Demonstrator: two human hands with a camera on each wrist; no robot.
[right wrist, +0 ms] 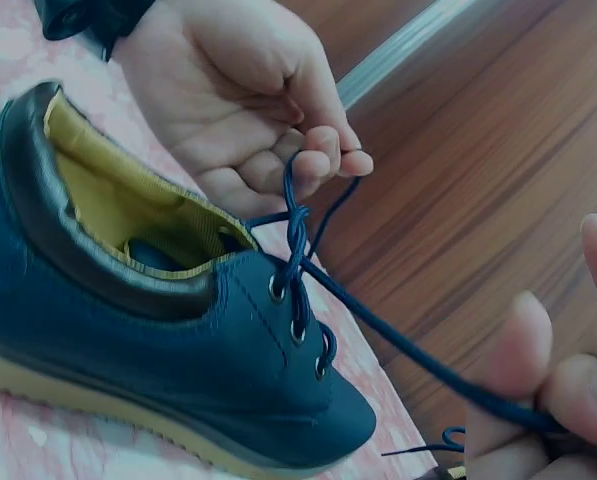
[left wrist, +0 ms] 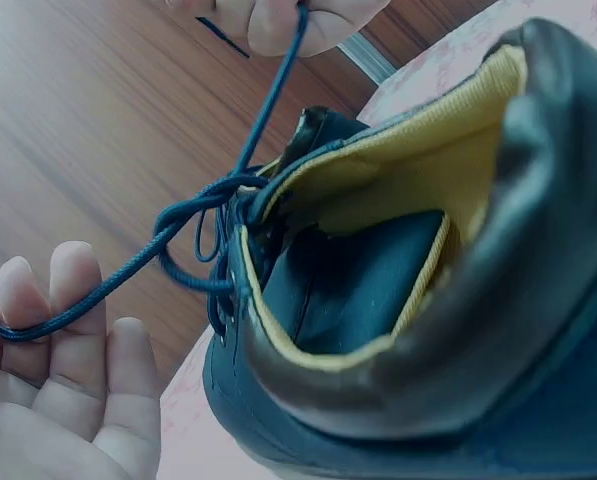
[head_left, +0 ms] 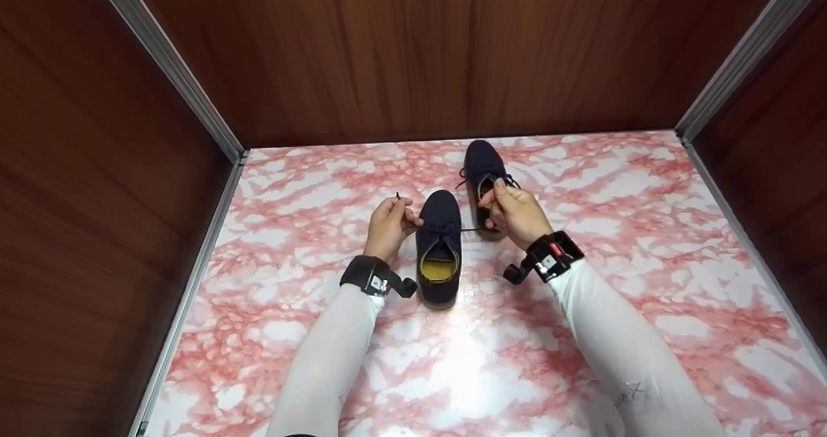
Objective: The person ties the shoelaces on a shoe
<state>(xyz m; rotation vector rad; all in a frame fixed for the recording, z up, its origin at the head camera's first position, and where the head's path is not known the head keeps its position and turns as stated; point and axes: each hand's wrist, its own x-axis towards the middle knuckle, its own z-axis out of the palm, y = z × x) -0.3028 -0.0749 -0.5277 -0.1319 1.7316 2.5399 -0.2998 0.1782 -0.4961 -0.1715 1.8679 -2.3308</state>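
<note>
A navy lace-up shoe [head_left: 440, 214] with a yellow lining stands between my two hands, toe pointing away. Its dark blue shoelace [left wrist: 98, 290] is crossed over itself in a loose twist above the eyelets. On the shoe's left side, my left hand [head_left: 389, 223] pinches one lace end between thumb and fingertip, the other fingers loosely bent. Out to the right, my right hand [head_left: 517, 216] grips the other end, its stretch of lace running nearly straight from the shoe. In the right wrist view, the crossing [right wrist: 297, 230] sits just over the top eyelet.
A matching second shoe [head_left: 481, 156] stands farther back and to the right, partly behind my right hand, its laces spread sideways. Pink and white marbled surface [head_left: 310, 243] lies under both shoes. Brown wood-grain panels [head_left: 400, 55] rise at the back and both sides.
</note>
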